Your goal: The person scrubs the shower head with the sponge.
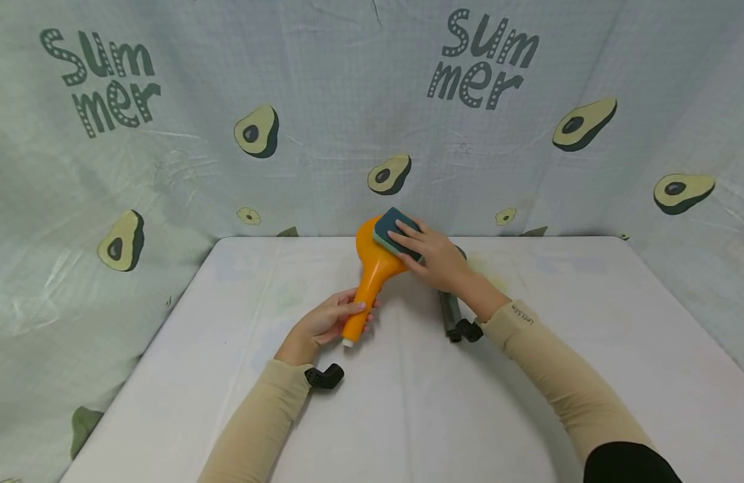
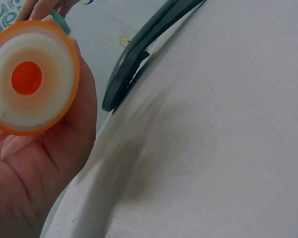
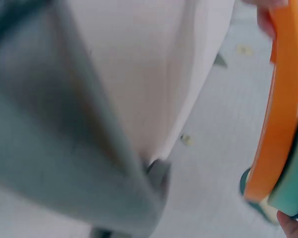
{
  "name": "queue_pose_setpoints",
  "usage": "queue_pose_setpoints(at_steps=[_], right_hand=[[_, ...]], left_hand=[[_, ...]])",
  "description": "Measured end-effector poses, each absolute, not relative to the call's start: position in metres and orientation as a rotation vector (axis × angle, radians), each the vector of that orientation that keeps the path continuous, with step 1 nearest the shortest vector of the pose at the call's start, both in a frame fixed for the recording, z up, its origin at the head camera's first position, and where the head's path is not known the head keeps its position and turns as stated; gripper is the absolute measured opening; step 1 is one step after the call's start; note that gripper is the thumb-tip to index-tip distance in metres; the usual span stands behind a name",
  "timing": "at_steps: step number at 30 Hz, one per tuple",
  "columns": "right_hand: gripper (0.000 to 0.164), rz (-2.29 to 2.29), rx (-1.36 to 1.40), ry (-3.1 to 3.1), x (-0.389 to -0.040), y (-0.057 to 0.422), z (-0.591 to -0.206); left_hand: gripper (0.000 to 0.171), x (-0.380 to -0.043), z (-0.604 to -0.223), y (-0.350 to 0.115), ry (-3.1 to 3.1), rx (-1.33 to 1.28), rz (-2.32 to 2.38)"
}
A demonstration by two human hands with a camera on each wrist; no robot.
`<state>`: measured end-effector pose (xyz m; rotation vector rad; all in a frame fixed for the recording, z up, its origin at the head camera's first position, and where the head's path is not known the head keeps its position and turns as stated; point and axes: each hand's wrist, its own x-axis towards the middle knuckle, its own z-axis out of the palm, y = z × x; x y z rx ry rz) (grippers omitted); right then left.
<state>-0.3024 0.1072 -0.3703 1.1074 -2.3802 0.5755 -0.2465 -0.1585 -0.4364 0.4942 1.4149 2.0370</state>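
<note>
My left hand (image 1: 323, 320) grips the handle of an orange paddle-shaped thing (image 1: 372, 268), its thumb across the front. That thing has a broad rounded head and a white hollow end (image 2: 47, 101), which faces the left wrist camera. Against the upper right of the head, my right hand (image 1: 439, 258) holds a sponge (image 1: 390, 227), dark blue on top and pale green beneath. Its fingers lie over the sponge's top. In the right wrist view the green layer (image 3: 292, 173) lies along the orange head, with a fingertip at its lower edge.
Below the right forearm, a dark grey-green long thing (image 1: 449, 314) is partly hidden on the white table (image 1: 504, 416). Its curved edge (image 2: 131, 54) shows in the left wrist view; its kind is unclear. A curtain with avocado prints (image 1: 323, 80) hangs behind.
</note>
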Motion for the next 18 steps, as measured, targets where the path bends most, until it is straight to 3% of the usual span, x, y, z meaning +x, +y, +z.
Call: queue_pose_setpoints(at_steps=[9, 18], right_hand=[[0.053, 0.639, 0.878, -2.613, -0.307, 0.117, -0.369], [0.05, 0.311, 1.23, -2.331, -0.282, 0.087, -0.37]], left_hand=[[0.048, -0.248, -0.438, -0.158, 1.416, 0.519, 2.008], [0.045, -0.25, -0.44, -0.157, 1.437, 0.483, 2.022]])
